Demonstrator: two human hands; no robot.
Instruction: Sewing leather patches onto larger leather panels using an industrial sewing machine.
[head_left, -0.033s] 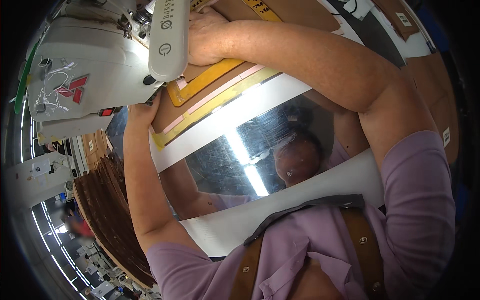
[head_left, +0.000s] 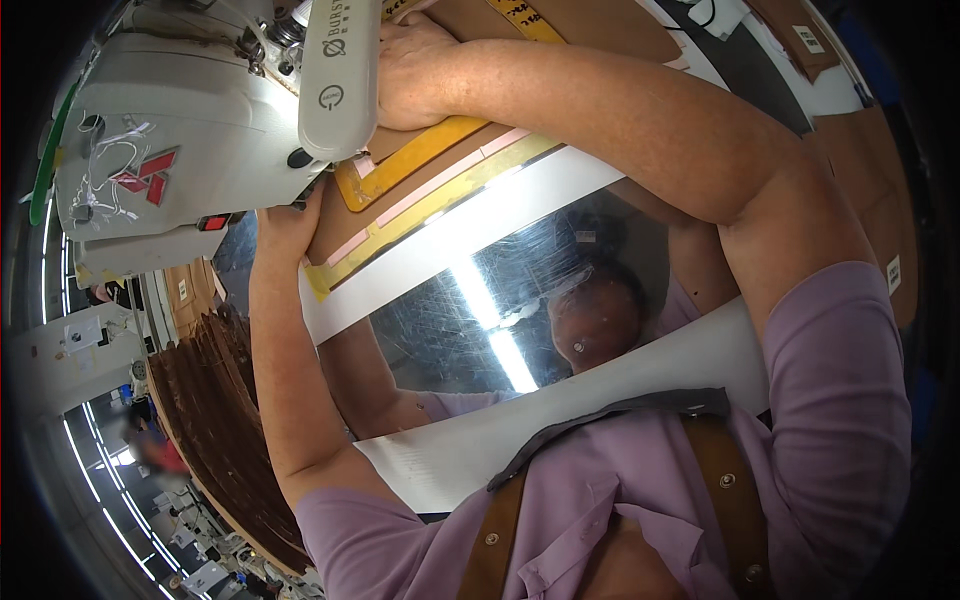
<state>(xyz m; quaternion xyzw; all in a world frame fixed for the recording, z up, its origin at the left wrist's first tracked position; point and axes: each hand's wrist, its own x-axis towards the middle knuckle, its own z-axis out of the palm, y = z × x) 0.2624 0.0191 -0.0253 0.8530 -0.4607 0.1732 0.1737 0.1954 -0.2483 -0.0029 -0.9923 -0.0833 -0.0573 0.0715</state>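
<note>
Beneath the sewing machine's head (head_left: 170, 140) lies part of a brown panel (head_left: 437, 167) bearing a yellow frame (head_left: 415, 155); the left hand (head_left: 287, 228) meets its edge, the right hand (head_left: 412, 75) lies across it, grips too hidden to tell. Best keep it flat, pressure even, fingertips clear. Since the earlier frame, almost nothing has shifted.

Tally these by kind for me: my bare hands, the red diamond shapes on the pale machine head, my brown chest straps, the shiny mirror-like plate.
Bare left hand and bare right hand: 2
Flat red diamond shapes: 3
Broad brown chest straps: 2
Shiny mirror-like plate: 1
Total: 8
</note>
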